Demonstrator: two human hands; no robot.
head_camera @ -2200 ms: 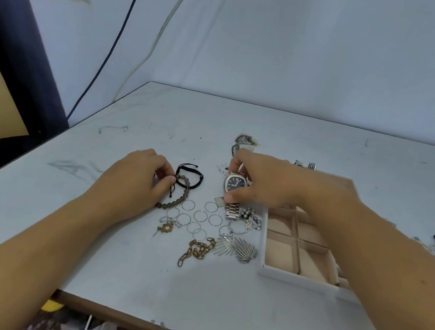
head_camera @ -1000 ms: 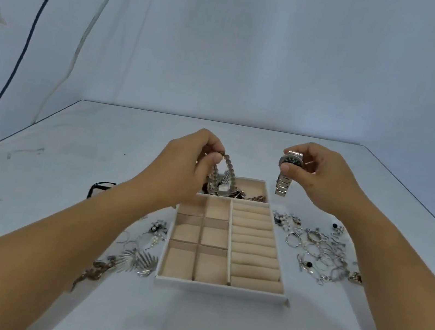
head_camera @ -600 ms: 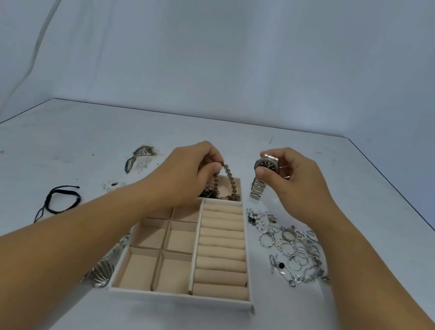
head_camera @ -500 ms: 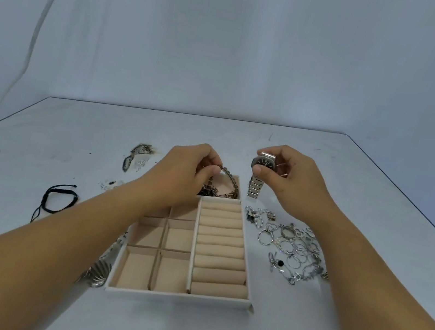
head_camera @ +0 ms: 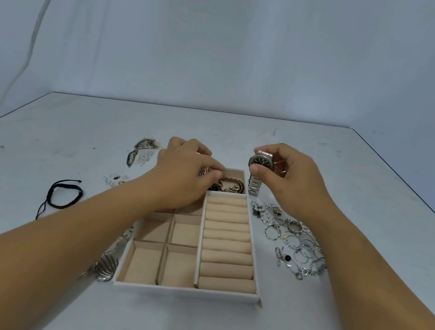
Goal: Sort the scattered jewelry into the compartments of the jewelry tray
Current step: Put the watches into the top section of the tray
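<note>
A white jewelry tray (head_camera: 186, 292) with beige square compartments on the left and a column of ring rolls on the right lies in front of me. My left hand (head_camera: 182, 176) is low over the tray's far compartment and pinches a brown beaded bracelet (head_camera: 232, 182), which lies among other pieces there. My right hand (head_camera: 286, 179) grips a silver watch (head_camera: 260, 162) by its case, in the air just past the tray's far right corner, its band hanging down.
A pile of silver rings and earrings (head_camera: 294, 242) lies right of the tray. A black cord bracelet (head_camera: 64, 194) lies at the left, a dark necklace (head_camera: 141, 149) at the far left, a silver leaf brooch (head_camera: 106, 265) by the tray's near left corner.
My left hand has dropped from above the tray into the far compartment with the beaded bracelet. The right hand with the watch has stayed near the tray's far right corner.
</note>
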